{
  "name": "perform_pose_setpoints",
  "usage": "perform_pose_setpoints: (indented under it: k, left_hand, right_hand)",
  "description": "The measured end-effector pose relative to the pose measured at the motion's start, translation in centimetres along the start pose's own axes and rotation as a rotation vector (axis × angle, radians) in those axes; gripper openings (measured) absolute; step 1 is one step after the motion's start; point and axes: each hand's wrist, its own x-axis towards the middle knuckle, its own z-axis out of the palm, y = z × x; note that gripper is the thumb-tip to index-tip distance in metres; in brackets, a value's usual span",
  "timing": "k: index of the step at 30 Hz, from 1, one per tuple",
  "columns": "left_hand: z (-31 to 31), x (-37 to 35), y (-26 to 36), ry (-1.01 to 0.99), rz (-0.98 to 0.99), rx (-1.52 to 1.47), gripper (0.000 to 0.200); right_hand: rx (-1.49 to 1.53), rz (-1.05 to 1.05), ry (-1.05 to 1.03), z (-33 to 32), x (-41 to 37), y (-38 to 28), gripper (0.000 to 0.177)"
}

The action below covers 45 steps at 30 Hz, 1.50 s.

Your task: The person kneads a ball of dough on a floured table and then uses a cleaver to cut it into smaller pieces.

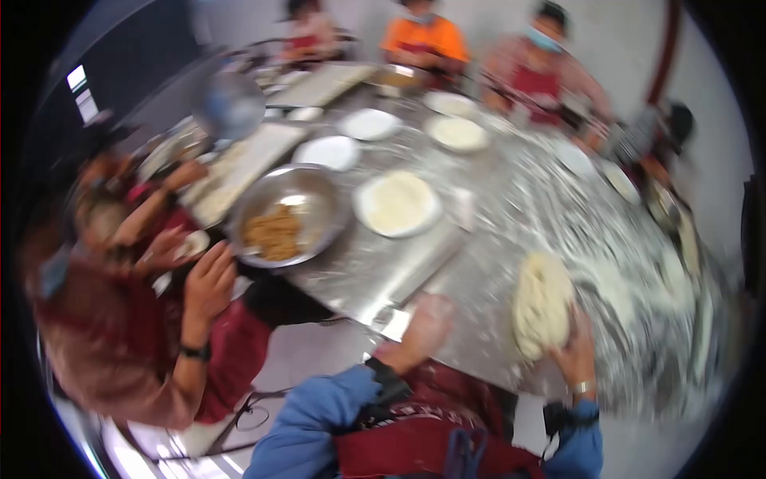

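A large oblong lump of pale dough [542,307] lies on the floured metal table. My right hand [576,347] rests against its lower right side, with the fingers along the dough's edge. Near the table's front edge is my left hand [427,327], blurred by motion, so its fingers cannot be made out. Just left of it lies a small white object [391,323], too blurred to name. A long flat strip [427,263] stretches up and to the right from there. White plates with pale contents, one of them [397,203], stand farther back.
A steel bowl [315,195] with orange-brown filling stands at the left edge of the metal table [487,227]. A co-worker [112,351] sits close on the left, holding a small dough piece. Other people sit along the far side, near trays [327,84] and plates.
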Motion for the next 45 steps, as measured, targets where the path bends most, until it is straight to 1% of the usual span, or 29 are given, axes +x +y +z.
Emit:
perform_pose_setpoints:
  k: [1,3,4,6,7,10,11,13,15,16,18,22,24,25,27,28,30,31,33,34,35,37,38,39,40,41,43,44,45]
  left_hand:
    - [-0.9,0.9,0.5,-0.129,-0.053,-0.013,0.041]
    - [-1.2,3.0,1.5,-0.209,-0.122,-0.144,0.052]
    - [-1.9,4.5,2.7,-0.242,-0.128,-0.169,0.060]
    - [-2.2,7.7,4.8,-0.287,-0.149,-0.215,0.077]
    - [-1.5,8.8,5.2,-0.298,-0.165,-0.240,0.084]
    - [1.6,10.9,5.4,-0.379,-0.243,-0.373,0.090]
    - [2.7,11.5,5.6,-0.425,-0.308,-0.445,0.092]
    - [5.1,12.1,5.6,-0.450,-0.282,-0.422,0.095]
    - [7.5,12.7,5.7,-0.521,-0.417,-0.650,0.097]
    - [8.3,13.0,5.7,-0.533,-0.418,-0.655,0.097]
    - [9.4,13.9,5.8,-0.502,-0.382,-0.398,0.094]
    - [10.7,15.9,5.5,-0.500,-0.347,-0.285,0.087]
    - [11.6,17.2,5.3,-0.558,-0.368,-0.129,0.074]
    - [12.1,17.6,5.1,-0.552,-0.356,-0.125,0.074]
    - [13.1,18.0,4.6,-0.541,-0.364,-0.101,0.059]
    - [13.1,18.4,4.2,-0.535,-0.360,-0.098,0.059]
    - [12.1,18.9,4.2,-0.559,-0.320,-0.339,0.048]
    - [11.0,18.6,4.8,-0.546,-0.309,-0.336,0.048]
    - [8.4,17.9,6.4,-0.383,-0.028,-0.391,0.036]
    - [6.7,17.5,7.5,-0.327,0.040,-0.382,0.036]
    - [5.4,17.3,8.3,-0.327,0.044,-0.387,0.036]
    - [3.1,15.7,9.6,-0.317,0.246,-0.471,0.033]
    - [2.4,14.9,10.3,-0.324,0.242,-0.483,0.033]
    - [1.8,14.2,11.0,-0.334,0.375,-0.440,0.039]
    - [1.2,13.8,11.7,-0.340,0.510,-0.394,0.045]
    - [0.3,13.3,12.6,-0.345,0.508,-0.404,0.045]
    - [-1.2,12.6,13.8,-0.433,0.155,-0.493,0.066]
    - [-1.3,12.5,13.6,-0.431,0.148,-0.488,0.066]
    - [-1.2,12.6,13.2,-0.389,0.255,-0.349,0.072]
  right_hand:
    - [0.092,0.078,0.003,-0.7,0.3,-0.6,0.099]
    - [0.074,0.006,-0.026,-2.3,1.1,-0.8,0.109]
    - [-0.102,-0.056,-0.056,-2.1,1.3,0.2,0.116]
    - [-0.067,0.023,-0.182,-1.8,2.8,-0.2,0.117]
    - [-0.072,0.057,-0.177,-1.3,3.2,-0.3,0.117]
    - [0.017,0.036,-0.196,0.7,4.7,-0.2,0.113]
    - [0.010,0.051,-0.162,1.3,4.8,-0.1,0.106]
    - [0.007,0.076,-0.141,2.1,4.9,0.4,0.100]
    - [0.051,0.097,-0.047,2.4,4.9,1.2,0.084]
    - [0.050,0.109,-0.048,2.6,5.1,1.6,0.084]
    - [0.039,0.176,-0.015,2.7,5.6,2.6,0.075]
    - [0.027,0.202,0.027,3.3,7.1,3.6,0.067]
    - [0.092,0.268,0.044,3.7,8.1,4.3,0.065]
    - [0.093,0.263,0.057,4.0,8.6,4.6,0.065]
    - [0.089,0.283,0.090,4.6,9.0,5.2,0.065]
    - [0.091,0.278,0.096,4.8,9.0,5.5,0.065]
    - [0.159,0.252,0.108,4.8,8.4,5.7,0.073]
    - [0.157,0.240,0.120,4.3,7.5,5.4,0.073]
    - [0.520,-0.033,0.213,2.8,5.5,5.3,0.094]
    - [0.955,0.187,0.067,0.1,4.5,3.4,0.115]
    - [0.951,0.189,0.071,-1.7,4.0,3.1,0.115]
    - [0.809,0.352,0.081,-4.2,3.2,3.7,0.124]
    - [0.797,0.255,0.066,-4.5,3.3,3.6,0.119]
    - [0.789,0.265,0.066,-4.6,3.4,3.3,0.119]
    - [0.578,0.110,-0.023,-4.6,3.5,2.9,0.115]
    - [0.367,-0.041,-0.114,-4.3,3.3,2.5,0.112]
    - [0.418,0.014,-0.099,-3.5,1.7,1.5,0.107]
    - [0.298,-0.064,-0.033,-2.9,0.8,1.0,0.107]
    - [0.181,-0.141,0.035,-2.3,0.1,0.5,0.107]
